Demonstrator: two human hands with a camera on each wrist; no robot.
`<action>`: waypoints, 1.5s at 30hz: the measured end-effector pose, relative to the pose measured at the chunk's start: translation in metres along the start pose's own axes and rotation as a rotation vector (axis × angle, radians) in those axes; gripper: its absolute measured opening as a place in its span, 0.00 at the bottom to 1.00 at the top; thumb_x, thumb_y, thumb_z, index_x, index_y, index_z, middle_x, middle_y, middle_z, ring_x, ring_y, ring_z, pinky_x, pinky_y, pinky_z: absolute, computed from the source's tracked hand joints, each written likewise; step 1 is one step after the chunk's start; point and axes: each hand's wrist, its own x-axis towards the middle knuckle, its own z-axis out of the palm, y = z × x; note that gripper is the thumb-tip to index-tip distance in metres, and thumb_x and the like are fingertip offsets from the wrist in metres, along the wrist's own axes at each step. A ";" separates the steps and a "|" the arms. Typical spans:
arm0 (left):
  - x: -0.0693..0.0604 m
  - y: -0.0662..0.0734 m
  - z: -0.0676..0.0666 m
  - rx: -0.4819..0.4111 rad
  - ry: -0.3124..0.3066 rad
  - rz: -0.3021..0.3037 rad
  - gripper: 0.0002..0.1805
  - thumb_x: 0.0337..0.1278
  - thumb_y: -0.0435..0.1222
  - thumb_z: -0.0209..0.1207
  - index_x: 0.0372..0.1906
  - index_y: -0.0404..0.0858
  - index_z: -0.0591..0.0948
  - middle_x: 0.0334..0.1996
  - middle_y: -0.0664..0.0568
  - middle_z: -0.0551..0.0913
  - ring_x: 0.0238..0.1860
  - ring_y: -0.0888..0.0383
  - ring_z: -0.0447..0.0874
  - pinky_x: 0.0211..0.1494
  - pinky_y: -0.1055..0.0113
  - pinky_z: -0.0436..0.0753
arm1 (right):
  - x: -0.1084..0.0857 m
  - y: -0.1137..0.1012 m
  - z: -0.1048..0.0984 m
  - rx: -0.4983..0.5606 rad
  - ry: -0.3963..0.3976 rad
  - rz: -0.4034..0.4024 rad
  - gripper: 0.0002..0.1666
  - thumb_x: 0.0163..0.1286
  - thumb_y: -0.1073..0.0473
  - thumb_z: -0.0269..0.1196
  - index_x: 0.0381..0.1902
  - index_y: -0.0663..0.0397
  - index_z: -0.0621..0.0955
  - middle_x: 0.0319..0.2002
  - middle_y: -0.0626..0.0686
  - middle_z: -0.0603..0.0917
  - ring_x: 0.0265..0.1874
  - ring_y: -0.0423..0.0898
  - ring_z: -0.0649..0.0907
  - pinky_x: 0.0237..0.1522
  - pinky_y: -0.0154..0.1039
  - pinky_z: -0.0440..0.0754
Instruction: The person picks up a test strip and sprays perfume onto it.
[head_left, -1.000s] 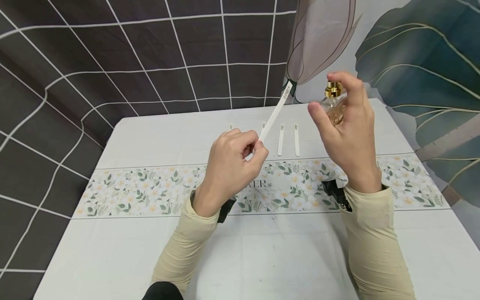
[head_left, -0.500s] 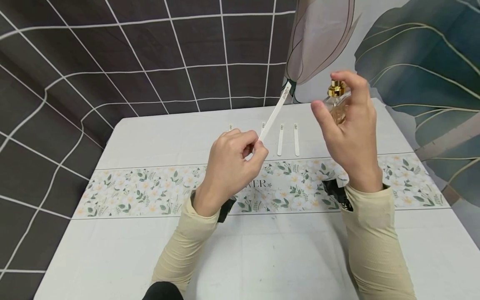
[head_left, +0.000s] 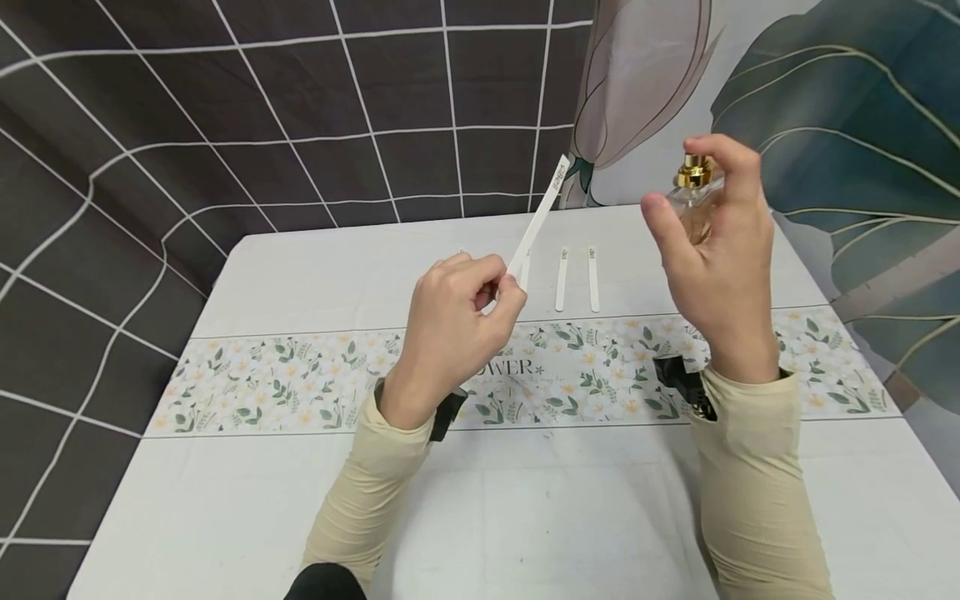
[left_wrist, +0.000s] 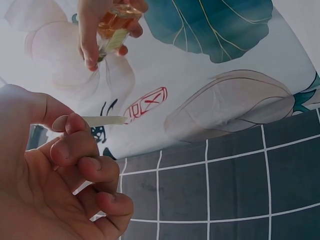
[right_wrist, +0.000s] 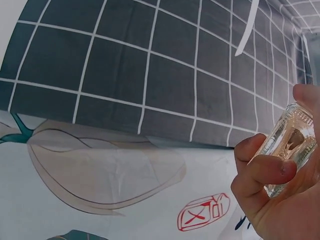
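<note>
Between thumb and forefinger my left hand (head_left: pixel 453 329) pinches the lower end of a white perfume test strip (head_left: pixel 538 221), whose printed end points up and to the right. A glass perfume bottle (head_left: pixel 696 218) with a gold spray head is held up in my right hand (head_left: pixel 723 275), the index finger lying on top of the sprayer. In the right wrist view, fingers curl round the clear bottle (right_wrist: pixel 290 142), and the strip (right_wrist: pixel 247 30) appears apart from it. The left wrist view shows amber liquid in the bottle (left_wrist: pixel 119 25), beyond the pinched strip (left_wrist: pixel 107 120).
Two white test strips (head_left: pixel 561 280) lie side by side on the white table cover (head_left: pixel 337 275). Another strip lies partly behind the held one. A floral band (head_left: pixel 285 383) crosses the table. Behind stand a dark grid-patterned cloth (head_left: pixel 405 117) and a leaf-print backdrop (head_left: pixel 840 125).
My right hand has moved right and slightly up with the perfume bottle. My left hand has shifted a little to the left with the test strip, so the two are farther apart.
</note>
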 end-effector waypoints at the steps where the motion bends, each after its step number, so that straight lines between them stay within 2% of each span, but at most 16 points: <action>1: 0.000 0.000 0.000 0.000 0.002 -0.001 0.14 0.53 0.31 0.53 0.14 0.43 0.69 0.13 0.56 0.61 0.20 0.60 0.61 0.27 0.64 0.62 | 0.000 0.000 0.000 0.011 0.007 0.015 0.30 0.72 0.51 0.64 0.68 0.52 0.70 0.42 0.31 0.68 0.27 0.37 0.67 0.29 0.31 0.65; 11: -0.001 0.001 -0.002 -0.010 -0.001 -0.006 0.15 0.54 0.31 0.52 0.15 0.43 0.69 0.13 0.56 0.61 0.21 0.60 0.61 0.28 0.64 0.63 | 0.000 -0.002 0.001 0.020 -0.001 0.008 0.29 0.72 0.53 0.63 0.66 0.55 0.70 0.39 0.31 0.69 0.31 0.35 0.68 0.32 0.33 0.65; 20: 0.000 0.001 -0.003 -0.007 0.003 -0.001 0.15 0.54 0.31 0.52 0.15 0.43 0.69 0.13 0.56 0.61 0.20 0.60 0.61 0.27 0.64 0.62 | 0.000 -0.001 0.001 0.000 0.009 0.034 0.30 0.72 0.51 0.63 0.70 0.45 0.69 0.46 0.32 0.67 0.34 0.34 0.69 0.30 0.30 0.66; 28: 0.000 0.001 -0.003 -0.004 0.005 0.001 0.14 0.53 0.31 0.52 0.14 0.43 0.69 0.13 0.56 0.61 0.21 0.60 0.62 0.27 0.64 0.63 | 0.000 0.000 0.001 0.014 0.011 0.024 0.32 0.72 0.50 0.64 0.70 0.46 0.69 0.46 0.30 0.67 0.26 0.36 0.67 0.30 0.31 0.65; 36: -0.001 0.001 -0.004 -0.003 0.008 0.001 0.14 0.53 0.31 0.52 0.14 0.43 0.68 0.13 0.56 0.61 0.20 0.60 0.62 0.27 0.64 0.62 | 0.000 0.000 0.002 0.014 0.017 0.022 0.31 0.72 0.49 0.64 0.70 0.45 0.69 0.45 0.30 0.68 0.29 0.35 0.69 0.30 0.31 0.65; 45: -0.001 0.001 -0.004 -0.008 0.006 0.001 0.14 0.53 0.31 0.52 0.14 0.43 0.69 0.13 0.56 0.61 0.20 0.60 0.62 0.27 0.64 0.62 | 0.000 -0.001 0.001 0.016 0.006 0.034 0.31 0.72 0.49 0.63 0.70 0.44 0.69 0.46 0.30 0.68 0.37 0.33 0.71 0.32 0.32 0.67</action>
